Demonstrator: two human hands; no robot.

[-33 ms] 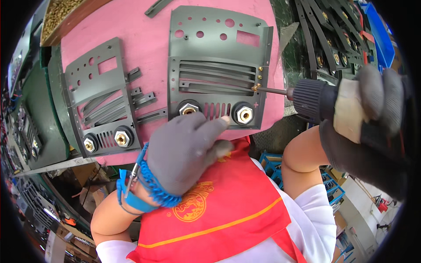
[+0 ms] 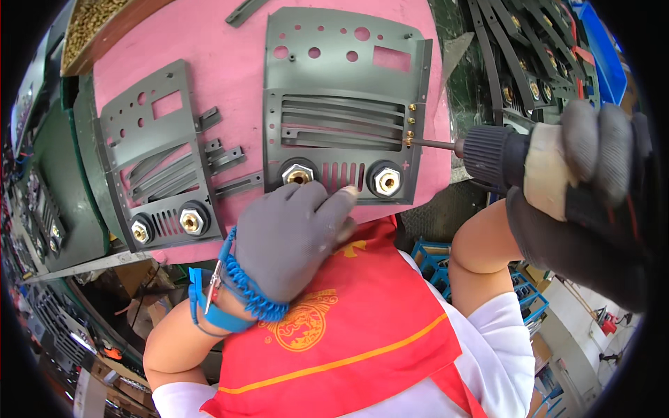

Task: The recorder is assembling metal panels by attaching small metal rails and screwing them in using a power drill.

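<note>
A wooden box [image 2: 106, 35] of small brass pieces [image 2: 89, 19] sits at the pink mat's [image 2: 233, 73] far left corner; the large grey panel [image 2: 327, 78] lies near the front edge, pink showing between it and the smaller panel [image 2: 155, 130]; the right hand [image 2: 601, 150] clasps a power screwdriver [image 2: 488, 159], bit at the panel's right edge; the left hand's [image 2: 287, 237] fingers bend over its lower edge, gripping or not I cannot tell.

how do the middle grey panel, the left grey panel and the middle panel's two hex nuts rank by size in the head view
1. Middle grey panel
2. Left grey panel
3. Left hex nut and right hex nut: they look alike, so not ranked between themselves
</note>
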